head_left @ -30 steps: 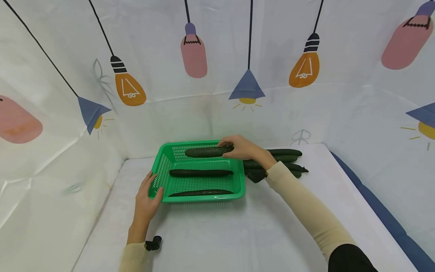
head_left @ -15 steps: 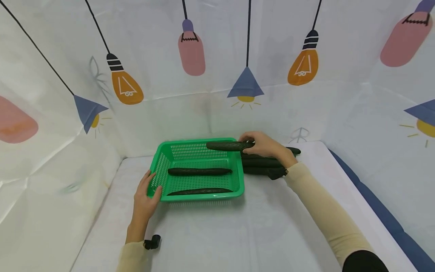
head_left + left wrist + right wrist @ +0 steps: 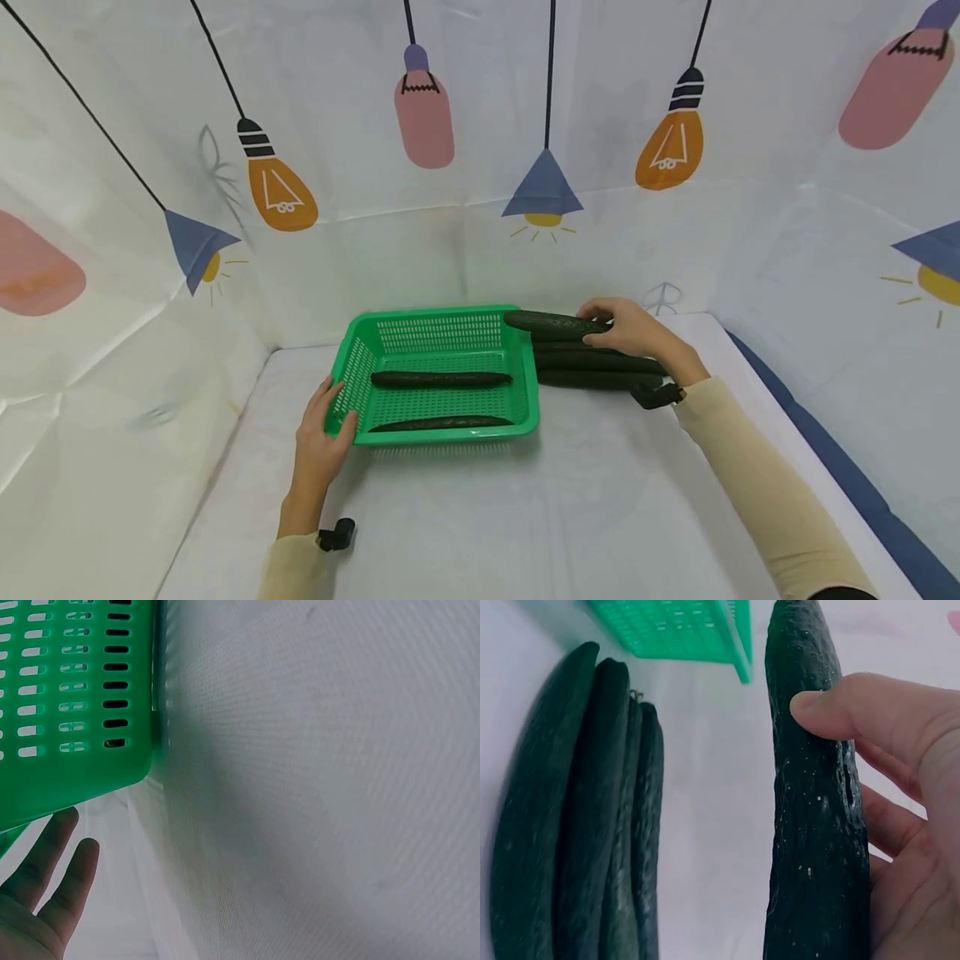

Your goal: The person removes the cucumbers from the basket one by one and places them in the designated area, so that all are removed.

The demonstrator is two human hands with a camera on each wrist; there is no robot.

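Note:
My right hand [image 3: 637, 327] pinches a dark green cucumber [image 3: 547, 323] near its right end, thumb on one side and fingers on the other. The cucumber's left tip overlaps the right rim of a green plastic basket [image 3: 530, 400] in the head view. In the right wrist view my thumb [image 3: 847, 709] presses on its bumpy skin. Two cucumbers lie crosswise in the basket, one in the middle [image 3: 441, 380] and one along the front wall [image 3: 442, 422]. My left hand [image 3: 321, 442] rests spread against the basket's left side, its fingers [image 3: 71, 885] straight in the left wrist view.
Several more cucumbers [image 3: 600, 380] lie side by side right of the basket, partly under the held one in the head view. The white table [image 3: 480, 517] meets a white sheet [image 3: 375, 267] printed with lamps behind. Dark blue fabric [image 3: 817, 433] runs along the right edge.
My right hand has carried the cucumber from above the basket rightward, over the cucumbers beside it. The left hand and the basket have stayed in place.

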